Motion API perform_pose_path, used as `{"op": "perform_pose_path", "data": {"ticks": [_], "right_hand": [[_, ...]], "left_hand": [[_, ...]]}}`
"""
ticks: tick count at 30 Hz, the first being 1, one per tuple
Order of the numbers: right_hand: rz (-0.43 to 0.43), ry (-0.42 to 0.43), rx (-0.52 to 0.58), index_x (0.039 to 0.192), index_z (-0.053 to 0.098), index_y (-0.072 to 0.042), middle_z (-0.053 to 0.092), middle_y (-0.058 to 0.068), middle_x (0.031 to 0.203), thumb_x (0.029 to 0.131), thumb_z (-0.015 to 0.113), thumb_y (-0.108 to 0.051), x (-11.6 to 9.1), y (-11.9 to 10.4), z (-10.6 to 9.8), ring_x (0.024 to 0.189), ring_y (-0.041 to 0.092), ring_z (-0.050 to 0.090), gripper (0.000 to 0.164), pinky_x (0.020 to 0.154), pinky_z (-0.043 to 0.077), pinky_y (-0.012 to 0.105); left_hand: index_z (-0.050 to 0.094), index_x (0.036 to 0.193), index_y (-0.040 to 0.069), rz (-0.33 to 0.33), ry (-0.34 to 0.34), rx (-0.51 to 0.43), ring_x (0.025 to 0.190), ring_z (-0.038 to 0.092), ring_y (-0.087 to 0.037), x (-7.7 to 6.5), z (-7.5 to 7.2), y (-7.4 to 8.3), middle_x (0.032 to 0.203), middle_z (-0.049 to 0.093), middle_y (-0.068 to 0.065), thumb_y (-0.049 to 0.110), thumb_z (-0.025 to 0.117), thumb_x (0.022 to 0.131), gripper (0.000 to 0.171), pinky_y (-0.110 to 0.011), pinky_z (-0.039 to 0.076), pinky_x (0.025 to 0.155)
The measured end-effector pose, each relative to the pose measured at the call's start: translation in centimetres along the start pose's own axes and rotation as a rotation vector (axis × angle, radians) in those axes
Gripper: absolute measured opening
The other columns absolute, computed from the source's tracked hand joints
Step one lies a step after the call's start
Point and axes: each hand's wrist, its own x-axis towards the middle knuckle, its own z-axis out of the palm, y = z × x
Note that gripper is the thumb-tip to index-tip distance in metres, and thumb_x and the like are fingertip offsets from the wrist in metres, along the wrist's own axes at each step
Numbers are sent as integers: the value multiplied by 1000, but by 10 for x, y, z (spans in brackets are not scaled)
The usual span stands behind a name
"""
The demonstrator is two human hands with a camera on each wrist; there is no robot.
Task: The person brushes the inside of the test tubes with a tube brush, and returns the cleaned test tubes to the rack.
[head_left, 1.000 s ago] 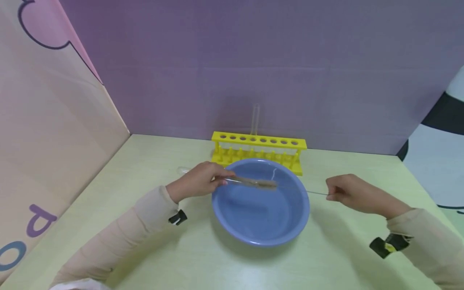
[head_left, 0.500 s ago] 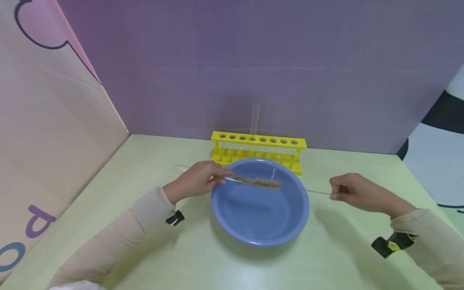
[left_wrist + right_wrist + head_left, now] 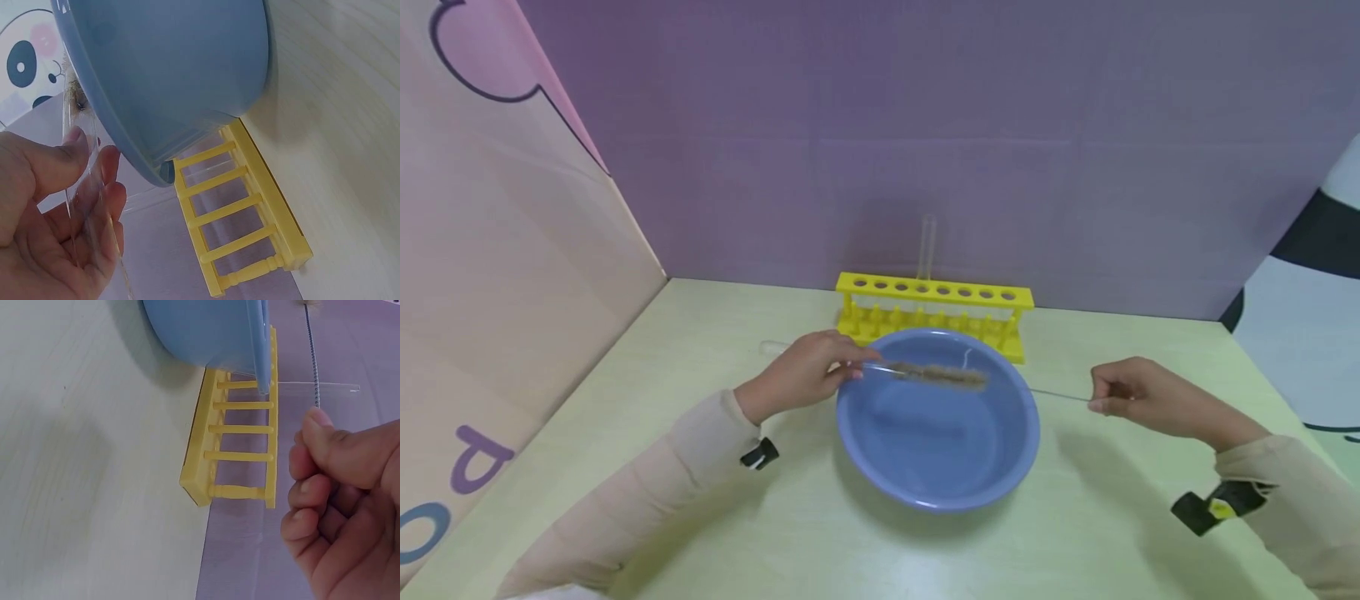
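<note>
My left hand (image 3: 805, 372) grips a clear glass test tube (image 3: 94, 215) between thumb and fingers, lying nearly level above the blue basin's left side. Its rounded end sticks out to the left of the hand. A test tube brush (image 3: 943, 377) with brown bristles lies in line with the tube; part of the bristles is inside the mouth and part outside over the blue basin (image 3: 936, 503). To the right, my right hand (image 3: 1138, 398) pinches the far end of the brush's thin twisted wire handle (image 3: 313, 359) between thumb and curled index finger.
Behind the basin stands a yellow test tube rack (image 3: 936, 290), its front partly hidden by the basin. Another clear test tube (image 3: 927, 246) stands upright in it. A purple backdrop (image 3: 925, 125) rises behind the pale table (image 3: 715, 325).
My right hand has moved slightly to the right, and more of the brush's bristles show outside the tube. The left hand has shifted slightly left with the test tube.
</note>
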Motion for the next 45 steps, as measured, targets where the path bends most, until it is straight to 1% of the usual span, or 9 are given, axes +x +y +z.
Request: {"op": "perform_pose_path", "data": {"ticks": [10,16,21,25,31,37,39,43,45], "right_hand": [[31,18,160,75,52,-8,38,-5,60,90,59,1,-3,8,2,52,4,34,19,44,32,28],[117,15,176,79,55,-7,51,-7,70,92,58,-4,-4,9,1,63,9,45,14,55,40,27],[116,60,163,78,56,-9,52,-7,70,92,58,-3,-6,10,3,62,11,45,15,55,39,28],[32,141,33,77,56,-14,53,-12,71,87,61,3,-7,10,8,62,8,46,21,54,38,25],[-173,310,-254,77,52,-23,46,-19,69,75,70,11,-7,10,16,62,-2,42,38,53,34,18],[-238,352,-445,80,54,-18,48,-16,74,67,74,14,-3,7,20,67,-1,43,40,57,41,20],[-263,365,-503,81,55,-15,50,-14,76,71,73,10,-3,6,22,69,0,45,33,59,43,22],[-273,390,-579,83,58,-12,54,-9,79,69,75,8,-2,2,25,72,7,51,30,63,48,27],[-266,397,-592,84,60,-11,56,-7,80,84,70,-6,-2,0,25,74,9,52,12,64,49,29]], "left_hand": [[70,114,15,-10,38,0,85,59,-11,-2,1,-3,96,70,3,10,70,84,31,-28,47,73],[69,115,13,-18,43,2,86,59,-12,-3,1,-4,98,70,2,8,70,85,31,-28,47,73],[69,115,14,-30,31,5,87,59,-11,-3,1,-4,99,70,3,9,69,85,30,-28,48,74],[69,115,13,-36,15,-13,85,58,-11,-3,-1,-4,98,70,1,8,69,85,30,-28,47,72],[67,117,8,-34,6,-25,79,56,-10,-3,-2,-3,92,71,-1,6,68,86,32,-25,46,66],[67,118,7,-52,-9,-36,77,57,-11,-2,-3,-4,93,71,-1,6,67,87,31,-24,46,65],[67,117,7,-63,-17,-44,77,58,-11,-2,-3,-4,94,71,-1,6,67,87,30,-24,47,66],[67,116,6,-86,-25,-60,76,58,-11,0,-5,-4,92,71,-2,5,67,87,30,-24,48,66],[68,116,6,-97,-29,-71,75,57,-11,0,-5,-4,92,71,-3,4,67,86,30,-24,48,66]]}}
